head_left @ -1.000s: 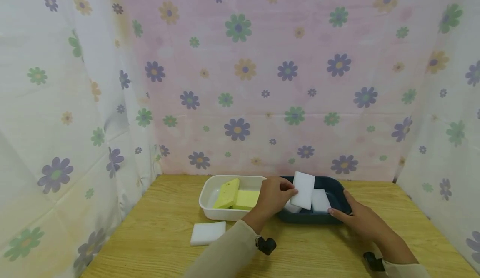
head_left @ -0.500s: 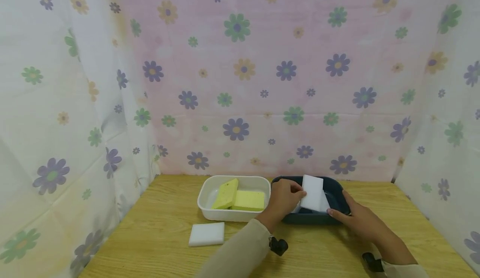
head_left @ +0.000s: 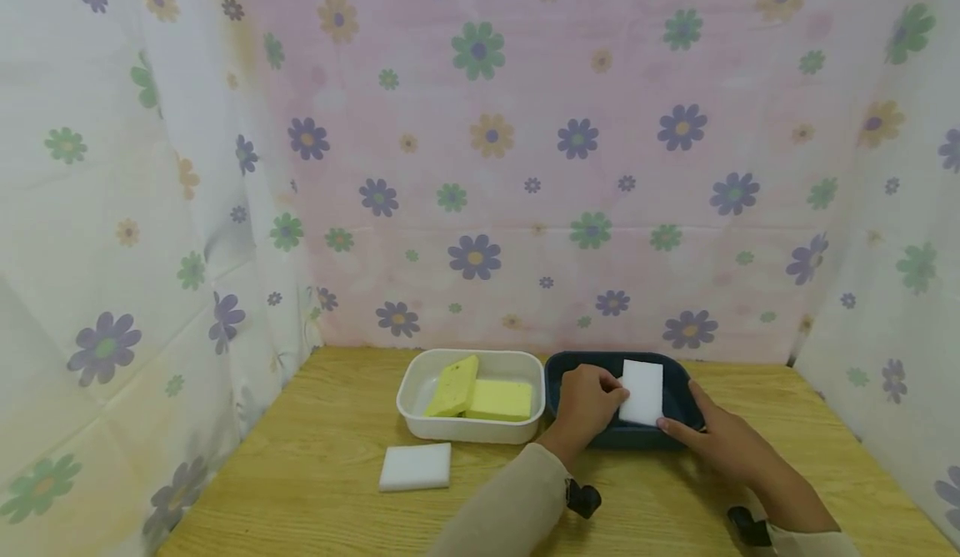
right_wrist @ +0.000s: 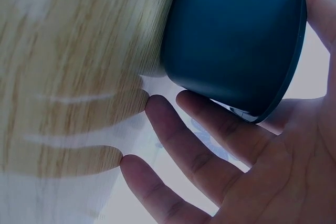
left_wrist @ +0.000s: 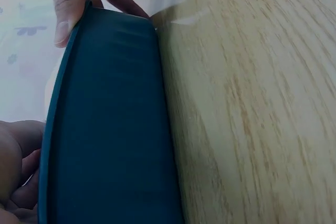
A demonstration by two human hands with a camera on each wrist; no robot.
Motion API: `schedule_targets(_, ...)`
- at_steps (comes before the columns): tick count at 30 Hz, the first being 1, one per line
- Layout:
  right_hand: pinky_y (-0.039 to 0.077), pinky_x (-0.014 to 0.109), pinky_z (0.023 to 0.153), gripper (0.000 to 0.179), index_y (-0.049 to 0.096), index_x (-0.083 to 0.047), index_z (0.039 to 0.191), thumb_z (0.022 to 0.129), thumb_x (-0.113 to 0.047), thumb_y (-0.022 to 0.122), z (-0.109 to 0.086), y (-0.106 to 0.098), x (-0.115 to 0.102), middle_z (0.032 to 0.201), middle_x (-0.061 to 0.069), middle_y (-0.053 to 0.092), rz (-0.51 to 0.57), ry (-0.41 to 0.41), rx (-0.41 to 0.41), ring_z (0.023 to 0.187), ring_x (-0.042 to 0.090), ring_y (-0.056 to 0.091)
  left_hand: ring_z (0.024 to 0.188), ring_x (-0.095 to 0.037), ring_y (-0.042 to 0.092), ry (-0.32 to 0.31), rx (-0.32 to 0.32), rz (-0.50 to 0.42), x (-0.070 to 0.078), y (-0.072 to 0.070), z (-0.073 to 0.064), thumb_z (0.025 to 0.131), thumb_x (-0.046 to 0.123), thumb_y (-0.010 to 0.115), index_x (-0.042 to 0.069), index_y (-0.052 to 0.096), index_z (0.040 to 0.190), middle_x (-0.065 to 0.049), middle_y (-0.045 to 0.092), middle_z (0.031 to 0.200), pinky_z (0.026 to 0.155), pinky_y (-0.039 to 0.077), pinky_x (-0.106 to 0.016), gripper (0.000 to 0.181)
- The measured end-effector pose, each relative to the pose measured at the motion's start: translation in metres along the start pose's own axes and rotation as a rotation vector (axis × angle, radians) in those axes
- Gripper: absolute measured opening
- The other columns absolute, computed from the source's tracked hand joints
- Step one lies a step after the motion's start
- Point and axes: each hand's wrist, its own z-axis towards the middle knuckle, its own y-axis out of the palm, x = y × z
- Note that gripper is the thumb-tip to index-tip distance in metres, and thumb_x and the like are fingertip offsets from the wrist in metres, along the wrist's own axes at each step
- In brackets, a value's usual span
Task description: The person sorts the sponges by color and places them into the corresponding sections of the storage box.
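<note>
My left hand [head_left: 588, 403] reaches over the dark blue container [head_left: 637, 438] and pinches the left edge of a white sponge [head_left: 642, 394] between thumb and fingers. That sponge slants inside the container, toward its right half. At the container's right end, my right hand [head_left: 731, 444] holds the rim, thumb over the near edge and fingers around the outer corner. The right wrist view shows its spread fingers [right_wrist: 178, 145] beside the container's outer wall, two fingertips down at the table. In the left wrist view, the container's wall [left_wrist: 110, 108] hides the sponge.
A white container [head_left: 480, 434] stands close on the left, with two yellow sponges [head_left: 498, 400] in it, one leaning on the other. Another white sponge [head_left: 415, 467] lies on the wooden table [head_left: 300, 474] in front. A flowered curtain [head_left: 510, 207] surrounds the table.
My left hand has moved right and slightly down with the white sponge, which now covers the white sponge seen earlier in the container's right half. The right hand stays at the rim.
</note>
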Motion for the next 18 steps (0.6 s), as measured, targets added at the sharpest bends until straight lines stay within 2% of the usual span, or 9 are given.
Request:
schedule_targets(10, 0.044, 0.071, 0.098, 0.118, -0.006, 0.005, 0.163, 0.096, -0.077, 0.047, 0.001, -0.001, 0.003, 0.159, 0.043, 0.020, 0.013, 0.007, -0.008, 0.137, 0.064, 0.039, 0.059, 0.000, 0.055, -0.040, -0.011, 0.051, 0.001, 0.010, -0.001, 0.089, 0.023, 0.084, 0.021, 0.080, 0.079, 0.013, 0.068, 0.072, 0.053, 0.047, -0.023, 0.011)
schedule_targets(18, 0.043, 0.071, 0.098, 0.116, -0.007, 0.005, 0.163, 0.098, -0.074, 0.049, 0.001, 0.001, 0.002, 0.160, 0.043, 0.019, 0.026, -0.010, -0.013, 0.137, 0.064, 0.039, 0.057, -0.002, 0.054, -0.065, -0.031, 0.152, 0.000, 0.011, 0.000, 0.089, 0.025, 0.084, 0.023, 0.079, 0.077, 0.013, 0.066, 0.070, 0.051, 0.047, -0.024, 0.013)
